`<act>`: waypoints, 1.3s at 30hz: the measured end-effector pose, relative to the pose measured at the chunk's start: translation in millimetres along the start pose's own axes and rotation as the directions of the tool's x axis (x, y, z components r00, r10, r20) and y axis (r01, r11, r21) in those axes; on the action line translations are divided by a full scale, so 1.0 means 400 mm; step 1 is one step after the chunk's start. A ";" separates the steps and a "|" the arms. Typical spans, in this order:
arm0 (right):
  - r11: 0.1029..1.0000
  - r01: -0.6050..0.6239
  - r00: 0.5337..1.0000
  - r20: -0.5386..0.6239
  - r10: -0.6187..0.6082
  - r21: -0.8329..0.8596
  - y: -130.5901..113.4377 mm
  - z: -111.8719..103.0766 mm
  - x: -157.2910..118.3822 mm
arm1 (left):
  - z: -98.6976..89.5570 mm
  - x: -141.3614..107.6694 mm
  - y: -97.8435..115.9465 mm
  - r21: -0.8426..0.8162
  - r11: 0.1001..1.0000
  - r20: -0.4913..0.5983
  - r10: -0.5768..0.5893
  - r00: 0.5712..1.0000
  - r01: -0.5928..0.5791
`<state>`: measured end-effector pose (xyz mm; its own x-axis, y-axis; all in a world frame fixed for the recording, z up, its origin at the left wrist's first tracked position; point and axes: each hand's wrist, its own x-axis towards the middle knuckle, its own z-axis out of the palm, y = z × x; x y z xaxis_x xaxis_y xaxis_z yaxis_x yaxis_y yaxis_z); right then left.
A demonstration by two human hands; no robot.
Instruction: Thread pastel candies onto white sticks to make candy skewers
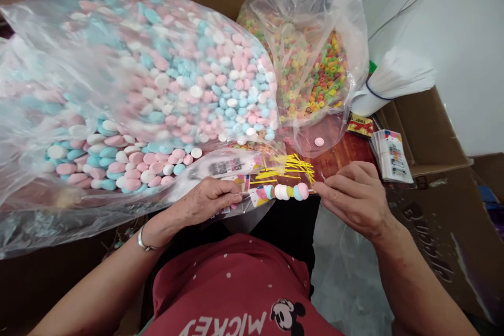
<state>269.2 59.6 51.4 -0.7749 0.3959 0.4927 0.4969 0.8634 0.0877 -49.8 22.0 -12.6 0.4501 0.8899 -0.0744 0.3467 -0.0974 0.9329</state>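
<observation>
Between my two hands stretches a straight row of threaded candies (282, 192) in pink, blue, white and yellow-green. My left hand (208, 197) is closed, thumb and fingers pinching the row's left end. At the other end, my right hand (356, 197) is closed with its fingertips at a thin pale end of the same row. I cannot tell whether a string or a stick runs through the candies. Just beyond lie several yellow twist ties (301, 163) on the reddish table (350, 152). Under the row is a clear plastic packet with printed cards (260, 197).
A large clear bag of pastel candies (173, 84) covers the left. Behind is a bag of ring candies (323, 71). One pink candy (318, 142) lies apart. At right are a cup of white strips (368, 100), printed cards (391, 155) and a cardboard box (425, 131).
</observation>
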 end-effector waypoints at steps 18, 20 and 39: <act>0.926 -0.234 0.968 0.160 0.193 0.297 -0.013 0.056 0.005 | -0.003 0.026 0.015 0.023 0.998 0.034 0.049 0.998 -0.050; 0.925 -0.201 0.977 0.135 0.165 0.322 -0.013 0.057 0.006 | -0.005 0.029 0.029 -0.003 0.999 0.120 0.033 0.992 -0.033; 0.852 -0.218 0.931 0.364 0.035 0.476 -0.024 0.097 0.045 | 0.100 0.022 0.050 -0.130 0.991 0.253 0.000 0.967 0.034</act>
<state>235.4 70.5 25.8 -0.8462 0.5123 0.1465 0.4064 0.7984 -0.4444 -6.2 10.2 -8.7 0.6438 0.7481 -0.1609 0.2521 -0.0088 0.9677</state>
